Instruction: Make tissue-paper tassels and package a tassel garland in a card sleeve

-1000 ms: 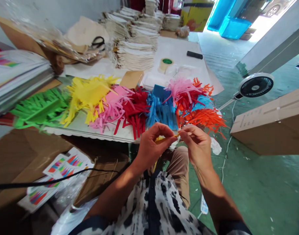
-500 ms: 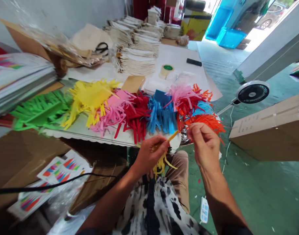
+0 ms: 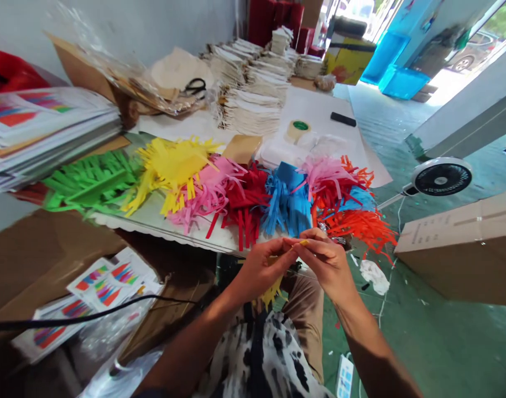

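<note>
In front of my lap, my left hand (image 3: pixel 263 271) is closed around a yellow fringed paper tassel (image 3: pixel 272 294), whose cut strips hang below the palm. The tassel's narrow rolled tip sticks out between my fingertips. My right hand (image 3: pixel 327 266) pinches at that tip, its fingers touching those of my left hand. Whether a small extra piece is caught there is hidden. Just beyond lie fringed bundles: blue (image 3: pixel 286 202), red (image 3: pixel 248 199), pink (image 3: pixel 215 188), yellow (image 3: pixel 173 160), green (image 3: pixel 93 185) and orange (image 3: pixel 356 226).
Behind the bundles are a tape roll (image 3: pixel 298 131), a black bar-shaped object (image 3: pixel 343 119), stacked cream bundles (image 3: pixel 253 110) and scissors (image 3: pixel 194 87). A white fan (image 3: pixel 442 177) and a cardboard box (image 3: pixel 464 249) stand right. An open carton (image 3: pixel 178 298) with printed cards (image 3: pixel 105 282) sits lower left.
My right hand has moved left and down, from apart to the tassel's tip at my left hand. The view has shifted slightly, so the table appears further right and lower.
</note>
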Demonstrator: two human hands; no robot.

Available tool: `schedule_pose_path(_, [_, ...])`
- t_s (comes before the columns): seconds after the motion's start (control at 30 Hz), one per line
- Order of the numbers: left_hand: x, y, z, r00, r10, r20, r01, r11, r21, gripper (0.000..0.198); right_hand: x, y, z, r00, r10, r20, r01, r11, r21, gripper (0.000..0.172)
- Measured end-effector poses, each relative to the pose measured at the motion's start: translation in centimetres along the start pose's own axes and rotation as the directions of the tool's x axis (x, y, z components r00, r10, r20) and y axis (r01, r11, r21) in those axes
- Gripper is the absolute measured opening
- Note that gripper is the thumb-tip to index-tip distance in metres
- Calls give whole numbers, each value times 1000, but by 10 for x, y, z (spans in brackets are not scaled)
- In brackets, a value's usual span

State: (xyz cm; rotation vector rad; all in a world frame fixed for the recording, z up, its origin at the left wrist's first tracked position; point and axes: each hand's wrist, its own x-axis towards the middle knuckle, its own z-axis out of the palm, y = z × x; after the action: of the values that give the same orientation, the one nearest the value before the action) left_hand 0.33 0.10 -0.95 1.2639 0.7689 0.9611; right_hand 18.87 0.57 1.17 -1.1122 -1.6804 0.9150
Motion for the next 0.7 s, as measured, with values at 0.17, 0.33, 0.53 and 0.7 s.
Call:
schedule_pose_path(0.17, [6,-7,-8,998,-54,-44,54,999,5,42,25,-1,3,996,66,-62,-66,998,7,16])
schedule_pose_path(0.33, [14,-21,-23,964,-101,-245,92,995,-47,36,97,-12,-15,917,-39,-396,55,998,29,27])
schedule_pose_path(0.53, [5,-21,-38,929,-9,-371,46,995,91,28,158,3,-39,659,-701,-274,328,595,-734,35])
schedule_pose_path(0.7, [0,-10,-54,901,119,-416,5,958,285,20,152,58,-18,843,-492,218,389,276,-879,40])
